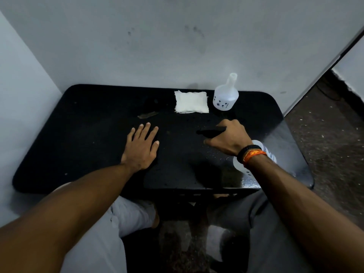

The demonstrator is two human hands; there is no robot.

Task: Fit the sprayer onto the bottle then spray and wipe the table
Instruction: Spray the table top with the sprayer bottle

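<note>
My right hand (230, 137) is closed around a black sprayer head (209, 132) whose nozzle points left, low over the black table (78, 134). Behind my right wrist shows part of a white bottle (265, 152); the wrist hides where it meets the sprayer. A second white bottle (225, 96) with a bare open neck stands upright at the table's back right. Just left of it lies a folded white cloth (191, 102). My left hand (142, 147) rests flat on the table's middle, fingers spread, holding nothing. Small droplets (218, 157) glisten on the table below my right hand.
A grey wall runs right behind the table, and another wall closes the left side. A small dark scrap (147, 114) lies left of the cloth. Speckled floor (331, 144) lies to the right. My knees sit under the table's near edge.
</note>
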